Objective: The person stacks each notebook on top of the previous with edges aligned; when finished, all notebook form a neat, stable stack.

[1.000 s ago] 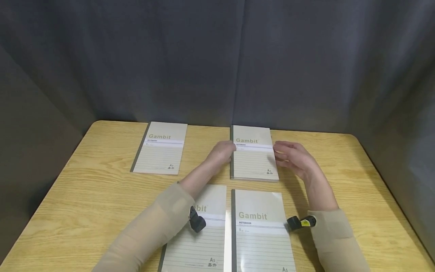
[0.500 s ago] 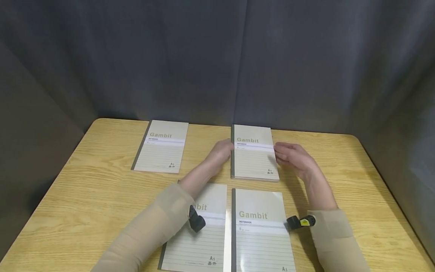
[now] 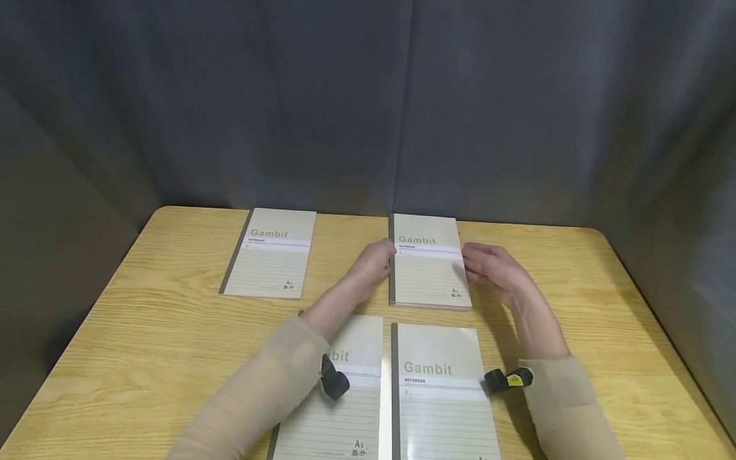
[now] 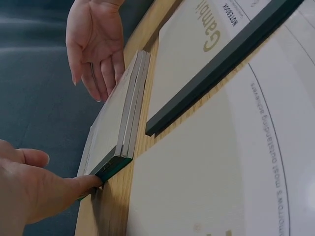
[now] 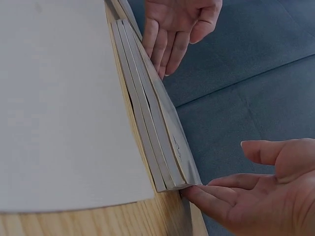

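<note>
A small stack of cream Gambit notebooks, with dark spines on the left, lies at the back middle of the table. My left hand is at the spine side, its fingertips right against the spine in the left wrist view. From the other side my right hand touches the stack's right edge, fingers extended low along it and thumb raised. Page edges of the stacked notebooks sit nearly flush in the right wrist view. Neither hand curls round the stack.
A single notebook lies at the back left. Two more lie at the front: the front left notebook, partly under my left sleeve, and the front right notebook. A dark curtain hangs behind the wooden table.
The right hand's fingers have drawn closer together against the stack's edge. Both hands stay at the two sides of the stack, and the other notebooks have not moved.
</note>
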Demonstrator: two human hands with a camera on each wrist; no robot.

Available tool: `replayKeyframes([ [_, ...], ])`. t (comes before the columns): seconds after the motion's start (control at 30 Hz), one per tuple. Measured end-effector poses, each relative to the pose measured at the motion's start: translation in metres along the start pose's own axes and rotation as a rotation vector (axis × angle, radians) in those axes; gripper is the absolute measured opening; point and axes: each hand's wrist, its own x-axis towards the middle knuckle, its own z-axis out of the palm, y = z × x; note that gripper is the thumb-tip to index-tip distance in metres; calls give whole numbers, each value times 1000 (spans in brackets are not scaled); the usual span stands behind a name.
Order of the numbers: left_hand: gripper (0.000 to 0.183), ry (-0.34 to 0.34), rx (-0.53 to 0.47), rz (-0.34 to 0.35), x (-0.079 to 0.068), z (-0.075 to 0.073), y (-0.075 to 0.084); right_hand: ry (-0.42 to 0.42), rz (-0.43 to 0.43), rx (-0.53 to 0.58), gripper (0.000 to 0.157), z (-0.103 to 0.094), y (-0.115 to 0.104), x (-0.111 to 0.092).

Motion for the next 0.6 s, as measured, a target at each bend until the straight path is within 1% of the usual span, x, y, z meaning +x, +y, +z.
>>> replayKeyframes([
  [0.23,56,-20,-5,10,-3,1,-1,4,5,-17,67,0,-1,-2],
  [0.43,55,-10,-30,13,-5,0,-2,5,0,-23,67,2,-2,-2],
  [0.6,54,-36,-17,23,-3,0,0,13,13,-11,66,0,-4,-1],
])
